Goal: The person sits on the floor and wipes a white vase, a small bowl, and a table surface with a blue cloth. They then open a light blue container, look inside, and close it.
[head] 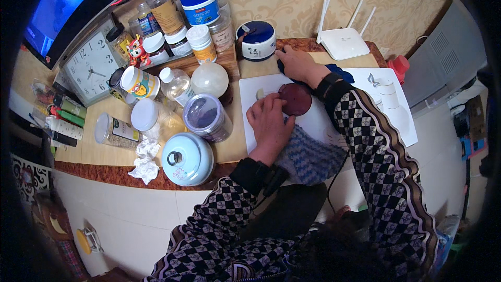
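Note:
My left hand [271, 126] rests over a large white sheet [247, 86], its curled fingertips at the left edge of a dark red round object [296, 100]. Whether the fingers grip it is unclear. Behind these fingers, a small pale piece [260, 94] partly shows. My right hand [300, 64] lies on a bunched dark blue cloth [340, 73], with some cloth under its fingers. Just beyond those fingers stands a white jar with a dark blue lid [256, 41]. A blue-grey knitted piece [313, 156] lies between my forearms at the table's front edge.
A white router [344, 43] stands at the back right. Crowding the left are a light blue lidded pot [188, 159], a purple-rimmed plastic jar [207, 117], crumpled tissue [145, 168], several other containers and a square clock [89, 66]. A television [78, 4] overhangs the back left.

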`<state>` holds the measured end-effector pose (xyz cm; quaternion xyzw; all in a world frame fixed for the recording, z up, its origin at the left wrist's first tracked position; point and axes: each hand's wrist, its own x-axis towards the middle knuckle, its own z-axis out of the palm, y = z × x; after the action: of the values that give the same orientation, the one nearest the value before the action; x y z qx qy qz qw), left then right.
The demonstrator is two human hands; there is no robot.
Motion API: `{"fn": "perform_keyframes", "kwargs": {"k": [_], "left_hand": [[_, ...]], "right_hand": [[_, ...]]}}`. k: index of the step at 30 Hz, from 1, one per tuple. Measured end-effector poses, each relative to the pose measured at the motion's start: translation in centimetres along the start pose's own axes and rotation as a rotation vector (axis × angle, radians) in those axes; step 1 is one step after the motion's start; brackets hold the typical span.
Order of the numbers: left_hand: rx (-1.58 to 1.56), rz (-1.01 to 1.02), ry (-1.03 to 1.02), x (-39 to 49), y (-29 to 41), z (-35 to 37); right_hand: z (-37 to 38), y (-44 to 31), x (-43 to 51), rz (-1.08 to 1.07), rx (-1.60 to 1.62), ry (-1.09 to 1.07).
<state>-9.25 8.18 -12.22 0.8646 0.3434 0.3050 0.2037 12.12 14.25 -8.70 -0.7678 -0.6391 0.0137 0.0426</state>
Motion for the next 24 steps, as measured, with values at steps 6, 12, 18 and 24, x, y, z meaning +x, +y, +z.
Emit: {"fn": "perform_keyframes", "kwargs": {"k": [6, 12, 18, 24], "left_hand": [[0.023, -0.009, -0.008, 0.2, 0.0, 0.3], [0.034, 0.018, -0.004, 0.3, -0.3, 0.4], [0.034, -0.013, -0.025, 0.4, -0.4, 0.8], [0.02, 0.002, -0.009, 0.5, -0.6, 1.0]], "right_hand": [[1.0, 0.9, 1.1, -0.15, -0.046, -0.094], [0.2, 4.7, -0.2, 0.091, -0.17, -0.17], [-0.9, 8.9, -4.8, 0.235, -0.201, -0.17], [-1.0, 8.8, -11.1, 0.128, -0.313, -0.028]]}}
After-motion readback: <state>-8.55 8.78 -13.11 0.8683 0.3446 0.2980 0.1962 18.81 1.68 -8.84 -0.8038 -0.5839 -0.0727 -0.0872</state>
